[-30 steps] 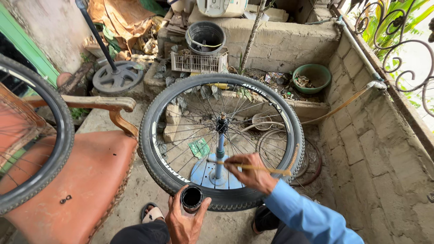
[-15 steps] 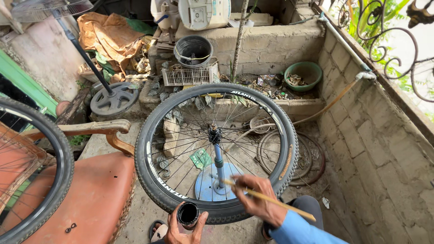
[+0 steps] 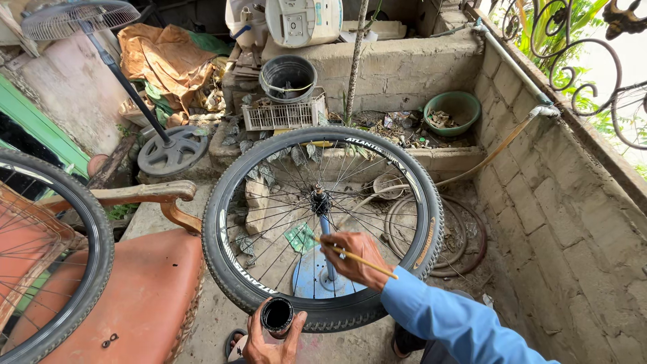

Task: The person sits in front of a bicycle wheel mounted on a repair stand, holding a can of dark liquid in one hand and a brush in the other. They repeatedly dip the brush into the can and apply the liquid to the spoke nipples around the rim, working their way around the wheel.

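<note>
Right hand (image 3: 356,251) pinches thin brush (image 3: 357,258), tip toward spokes at 6 o'clock of hub (image 3: 319,200). Left hand (image 3: 269,338) wrapped round small black pot (image 3: 277,315), mouth up, just below tyre.

Judgement: keep pot level and near; short strokes along one spoke at a time, light brush load, avoid drips on tyre.

Bicycle wheel (image 3: 323,222): upright on blue stand (image 3: 320,273), black knobby tyre, thin silver spokes, frame centre. Orange chair (image 3: 121,296) at 9 o'clock.
</note>
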`<state>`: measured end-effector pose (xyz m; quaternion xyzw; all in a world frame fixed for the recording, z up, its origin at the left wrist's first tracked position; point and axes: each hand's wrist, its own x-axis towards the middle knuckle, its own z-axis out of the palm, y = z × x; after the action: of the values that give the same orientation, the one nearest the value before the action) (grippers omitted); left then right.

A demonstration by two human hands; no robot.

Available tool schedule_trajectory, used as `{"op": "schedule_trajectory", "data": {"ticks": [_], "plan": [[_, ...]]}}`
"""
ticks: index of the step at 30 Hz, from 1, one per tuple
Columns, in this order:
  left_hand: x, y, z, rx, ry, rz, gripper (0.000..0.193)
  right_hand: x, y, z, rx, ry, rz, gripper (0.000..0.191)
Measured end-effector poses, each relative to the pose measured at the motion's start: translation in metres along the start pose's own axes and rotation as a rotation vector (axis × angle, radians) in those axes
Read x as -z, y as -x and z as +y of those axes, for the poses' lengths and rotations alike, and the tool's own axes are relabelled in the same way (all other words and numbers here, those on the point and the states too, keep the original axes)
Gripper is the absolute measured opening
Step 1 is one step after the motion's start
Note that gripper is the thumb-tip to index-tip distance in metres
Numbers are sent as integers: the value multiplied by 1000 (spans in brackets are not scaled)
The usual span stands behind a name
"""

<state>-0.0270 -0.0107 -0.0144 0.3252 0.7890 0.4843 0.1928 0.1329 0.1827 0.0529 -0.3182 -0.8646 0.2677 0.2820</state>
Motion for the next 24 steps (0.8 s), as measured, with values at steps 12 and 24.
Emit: {"op": "schedule_trajectory", "data": {"ticks": [12, 24], "plan": [[9, 0, 4, -90, -12, 80, 67, 23, 71, -47, -15, -213, 26, 22], [2, 12, -5, -27, 26, 50, 69, 29, 142, -44, -251, -332, 347, 21]]}}
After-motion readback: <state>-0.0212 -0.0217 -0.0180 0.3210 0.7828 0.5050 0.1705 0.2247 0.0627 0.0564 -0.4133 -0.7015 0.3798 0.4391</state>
